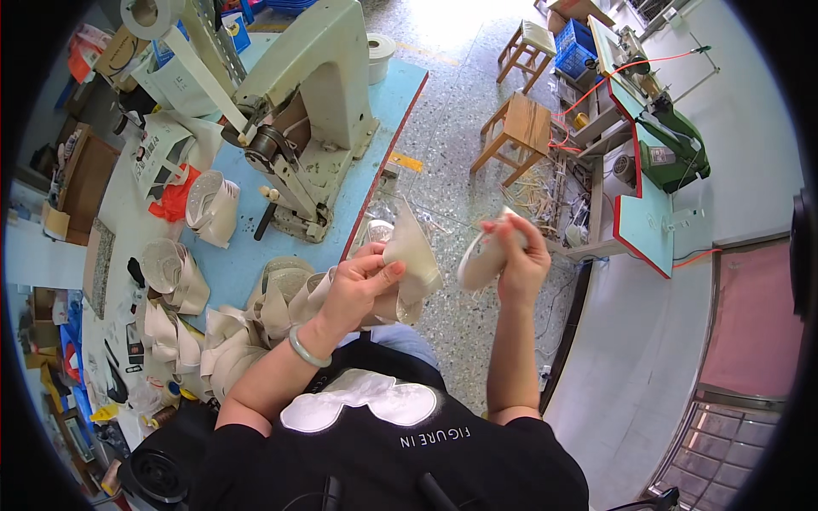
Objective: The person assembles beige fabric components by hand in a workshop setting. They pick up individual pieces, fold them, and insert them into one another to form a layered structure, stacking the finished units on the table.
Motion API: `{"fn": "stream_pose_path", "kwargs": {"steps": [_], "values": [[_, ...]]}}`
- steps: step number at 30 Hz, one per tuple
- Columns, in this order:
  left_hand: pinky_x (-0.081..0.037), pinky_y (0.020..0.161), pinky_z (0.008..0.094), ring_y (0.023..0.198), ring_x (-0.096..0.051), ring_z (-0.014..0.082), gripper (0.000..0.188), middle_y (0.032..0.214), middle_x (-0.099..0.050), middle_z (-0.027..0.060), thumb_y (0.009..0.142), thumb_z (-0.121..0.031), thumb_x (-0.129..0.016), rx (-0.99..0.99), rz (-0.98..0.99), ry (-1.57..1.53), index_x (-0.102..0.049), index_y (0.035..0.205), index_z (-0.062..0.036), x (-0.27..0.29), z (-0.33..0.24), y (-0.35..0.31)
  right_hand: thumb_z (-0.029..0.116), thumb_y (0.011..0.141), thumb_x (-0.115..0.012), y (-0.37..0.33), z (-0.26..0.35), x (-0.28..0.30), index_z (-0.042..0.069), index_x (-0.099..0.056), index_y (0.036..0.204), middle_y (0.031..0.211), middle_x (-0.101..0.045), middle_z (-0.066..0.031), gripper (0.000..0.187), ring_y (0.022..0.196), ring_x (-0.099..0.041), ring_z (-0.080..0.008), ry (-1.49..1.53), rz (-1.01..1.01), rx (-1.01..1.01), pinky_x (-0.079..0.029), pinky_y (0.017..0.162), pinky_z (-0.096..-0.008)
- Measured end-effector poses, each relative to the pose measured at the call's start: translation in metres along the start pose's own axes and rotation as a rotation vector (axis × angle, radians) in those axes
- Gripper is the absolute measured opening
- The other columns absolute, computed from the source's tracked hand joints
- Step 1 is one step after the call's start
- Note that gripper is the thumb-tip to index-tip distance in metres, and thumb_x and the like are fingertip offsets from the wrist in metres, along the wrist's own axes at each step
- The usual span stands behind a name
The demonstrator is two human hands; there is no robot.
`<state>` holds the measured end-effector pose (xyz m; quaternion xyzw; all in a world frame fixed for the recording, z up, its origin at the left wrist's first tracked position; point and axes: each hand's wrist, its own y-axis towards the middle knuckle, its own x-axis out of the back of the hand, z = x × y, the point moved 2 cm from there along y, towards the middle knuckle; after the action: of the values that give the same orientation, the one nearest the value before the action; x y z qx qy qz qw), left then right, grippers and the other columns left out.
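Observation:
In front of my body, my left hand (pixel 365 285) pinches a cream piece of flexible sheet material (pixel 412 254) between thumb and fingers. More of the same material hangs folded below that hand, beside a trail of beige curved pieces (pixel 277 298) on the table. Off to the right, my right hand (pixel 521 264) is closed on a whitish curved piece (pixel 482 262), slightly smeared by motion. The two held pieces are apart, with floor visible between them. A bracelet circles my left wrist.
A pale green bench machine (pixel 315 102) with a tape roll (pixel 152 13) stands on the blue table (pixel 400 94). Rolled beige bundles (pixel 175 274) sit at the left. Wooden stools (pixel 513 136) and a workbench with a green machine (pixel 673 153) are to the right.

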<state>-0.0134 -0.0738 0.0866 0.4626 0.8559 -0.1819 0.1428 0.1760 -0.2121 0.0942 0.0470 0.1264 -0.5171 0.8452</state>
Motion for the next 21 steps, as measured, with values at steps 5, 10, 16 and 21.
{"fn": "stream_pose_path", "kwargs": {"steps": [5,10,16,21], "values": [[-0.041,0.09,0.0259,0.102,-0.05,0.0125,0.022,0.107,-0.055,0.004,0.087,-0.019,-0.069,0.058,0.051,0.134,-0.07,0.095,0.0009,-0.009,-0.002,0.014,0.015,0.073,-0.079,-0.027,-0.009,-0.039,0.003,-0.065,0.11,0.097,-0.068,-0.0072,0.041,0.087,-0.064,-0.014,-0.594,0.664,0.162,-0.051,0.077,-0.0274],[-0.044,0.089,0.0278,0.107,-0.051,0.0126,0.029,0.115,-0.054,0.0043,0.088,-0.027,-0.067,-0.217,-0.18,0.415,-0.068,0.091,0.0015,0.028,0.015,0.022,0.021,0.077,-0.078,-0.025,-0.004,-0.043,0.0,-0.067,0.098,0.087,-0.069,-0.0049,0.032,0.075,-0.062,-0.0084,-0.392,0.496,-0.077,-0.051,0.065,-0.0256],[-0.044,0.091,0.0288,0.106,-0.052,0.0129,0.038,0.119,-0.055,0.0084,0.091,-0.033,-0.063,0.171,-0.004,0.193,-0.068,0.103,0.0031,0.044,0.047,0.021,0.024,0.077,-0.079,-0.021,-0.012,-0.04,0.001,-0.068,0.093,0.078,-0.069,-0.0029,0.03,0.069,-0.063,-0.009,-0.623,0.53,0.028,-0.05,0.06,-0.0256],[-0.043,0.09,0.0278,0.106,-0.05,0.0139,0.037,0.112,-0.057,0.006,0.09,-0.032,-0.064,0.129,-0.059,0.102,-0.069,0.099,0.0027,0.033,0.046,0.014,0.024,0.08,-0.077,-0.003,-0.049,-0.021,0.001,-0.068,0.093,0.083,-0.068,-0.0045,0.028,0.069,-0.064,-0.0127,-0.325,0.042,-0.047,-0.051,0.062,-0.0269]]}}
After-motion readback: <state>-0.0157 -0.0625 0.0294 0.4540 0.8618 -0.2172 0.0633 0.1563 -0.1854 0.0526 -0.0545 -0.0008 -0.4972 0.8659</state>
